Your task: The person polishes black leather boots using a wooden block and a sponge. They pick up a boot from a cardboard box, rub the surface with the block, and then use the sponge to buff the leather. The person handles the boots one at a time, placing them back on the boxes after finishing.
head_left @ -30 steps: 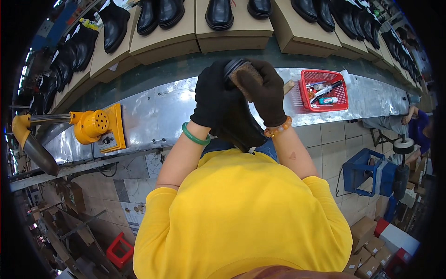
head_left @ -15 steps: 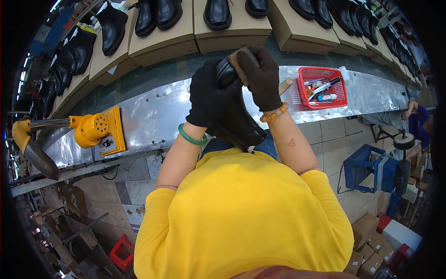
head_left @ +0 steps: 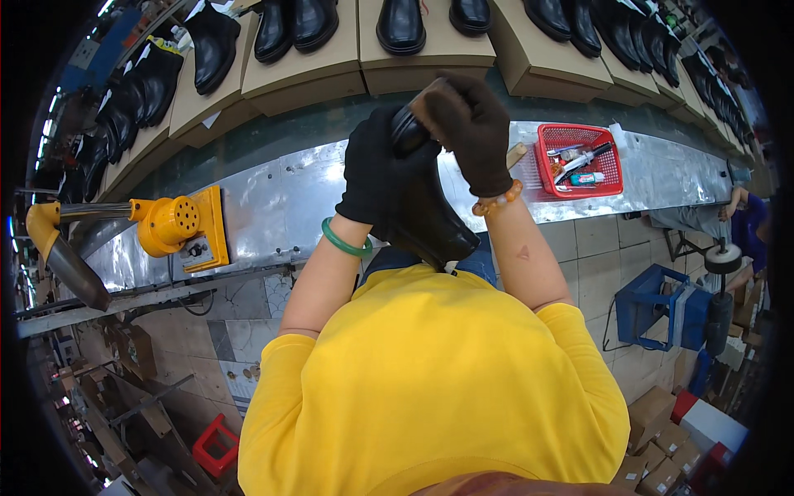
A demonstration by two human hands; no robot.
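Note:
A black leather ankle boot (head_left: 437, 225) is held up over the bench's near edge, its toe pointing away and its shaft toward my lap. My left hand (head_left: 374, 169), in a black glove, is closed around the boot's front part. In my right hand (head_left: 475, 128), gloved in dark brown, is a brown brush-like pad (head_left: 425, 110). The pad sits against the boot's toe; its far side is covered by my fingers, so its exact kind is unclear.
Under my hands runs a metal-topped bench (head_left: 289, 190). A yellow machine with a nozzle (head_left: 169, 225) stands left; a red basket of tools and tubes (head_left: 542, 169) is right, beside a wooden handle (head_left: 516, 155). Black boots (head_left: 403, 29) line cardboard boxes (head_left: 306, 70) beyond. A person (head_left: 744, 219) sits far right.
The pad and my right hand have shifted slightly over the toe, while my left hand keeps its grip on the boot. The whole view has moved a little.

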